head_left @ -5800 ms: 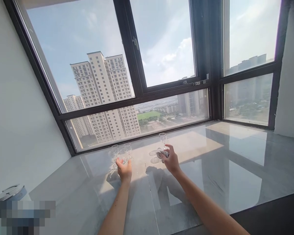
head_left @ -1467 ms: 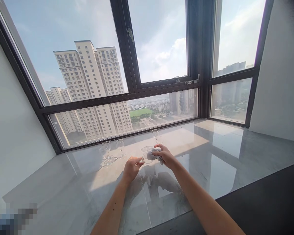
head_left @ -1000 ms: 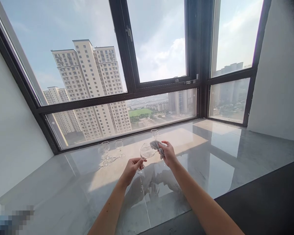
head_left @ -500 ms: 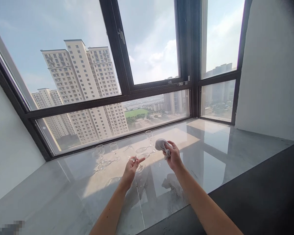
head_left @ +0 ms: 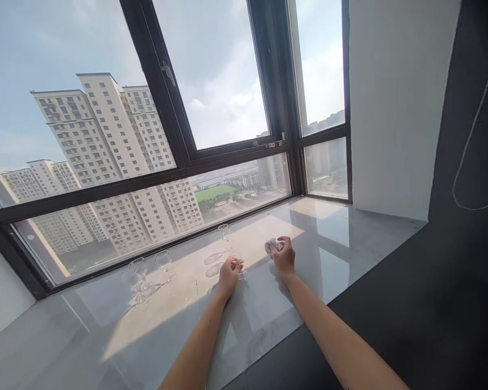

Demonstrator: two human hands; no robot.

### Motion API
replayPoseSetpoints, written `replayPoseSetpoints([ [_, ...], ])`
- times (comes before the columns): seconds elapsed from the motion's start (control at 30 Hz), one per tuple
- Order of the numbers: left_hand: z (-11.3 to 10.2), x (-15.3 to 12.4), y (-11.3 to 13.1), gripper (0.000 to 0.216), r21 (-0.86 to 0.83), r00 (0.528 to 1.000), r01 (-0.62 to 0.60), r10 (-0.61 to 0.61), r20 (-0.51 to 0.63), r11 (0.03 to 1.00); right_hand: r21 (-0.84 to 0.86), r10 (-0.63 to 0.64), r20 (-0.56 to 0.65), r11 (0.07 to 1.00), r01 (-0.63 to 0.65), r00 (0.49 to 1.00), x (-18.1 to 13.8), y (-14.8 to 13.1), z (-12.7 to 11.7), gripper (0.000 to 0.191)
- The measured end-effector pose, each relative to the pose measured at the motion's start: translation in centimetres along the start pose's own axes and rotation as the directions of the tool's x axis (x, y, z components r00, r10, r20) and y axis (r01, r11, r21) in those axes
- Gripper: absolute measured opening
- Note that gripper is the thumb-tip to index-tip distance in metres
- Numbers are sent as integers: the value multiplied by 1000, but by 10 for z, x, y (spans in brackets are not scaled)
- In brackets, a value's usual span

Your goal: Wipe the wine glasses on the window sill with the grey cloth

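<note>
My left hand [head_left: 229, 271] rests low on the glossy grey sill [head_left: 179, 325], its fingers closed round the stem of a clear wine glass [head_left: 239, 269] that stands on the surface. My right hand [head_left: 283, 259] is a little to the right, fingers curled round a small grey cloth [head_left: 272, 246] and resting on the sill. Another wine glass [head_left: 225, 237] stands just beyond my left hand, near the window. Two more glasses [head_left: 162, 262] stand further left.
A black-framed window [head_left: 179, 157] runs along the far edge of the sill, with tower blocks outside. A white wall [head_left: 390, 108] closes the right end. A dark surface [head_left: 390, 325] with a thin cable lies at the right.
My left hand has lowered the wine glass from mid-air onto the sill beside the other glass. My right hand with the cloth has come down to the surface. The view has swung right.
</note>
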State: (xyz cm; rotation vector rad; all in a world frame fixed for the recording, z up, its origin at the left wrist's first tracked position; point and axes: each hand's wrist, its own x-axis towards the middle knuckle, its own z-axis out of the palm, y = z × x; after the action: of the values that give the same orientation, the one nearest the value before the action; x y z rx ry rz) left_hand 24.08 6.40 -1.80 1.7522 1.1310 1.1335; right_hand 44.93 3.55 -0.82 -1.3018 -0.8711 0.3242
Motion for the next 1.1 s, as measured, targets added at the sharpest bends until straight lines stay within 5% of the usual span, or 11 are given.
replayPoseSetpoints([
  [0.17, -5, 7, 1, 33, 544, 993, -50, 102, -66, 838, -48, -77, 12, 996, 78, 997, -1, 1, 4, 30],
  [0.33, -12, 6, 2, 68, 802, 997, 43, -75, 2, 596, -77, -146, 62, 986, 151, 987, -2, 2, 8, 29],
  [0.6, -19, 15, 1, 68, 836, 969, -105, -135, 208, 539, -85, -162, 63, 982, 167, 985, -3, 1, 8, 26],
  [1.1, -25, 34, -5, 70, 802, 952, -105, -174, 253, 588, -86, -177, 85, 979, 184, 980, -5, -2, 8, 23],
])
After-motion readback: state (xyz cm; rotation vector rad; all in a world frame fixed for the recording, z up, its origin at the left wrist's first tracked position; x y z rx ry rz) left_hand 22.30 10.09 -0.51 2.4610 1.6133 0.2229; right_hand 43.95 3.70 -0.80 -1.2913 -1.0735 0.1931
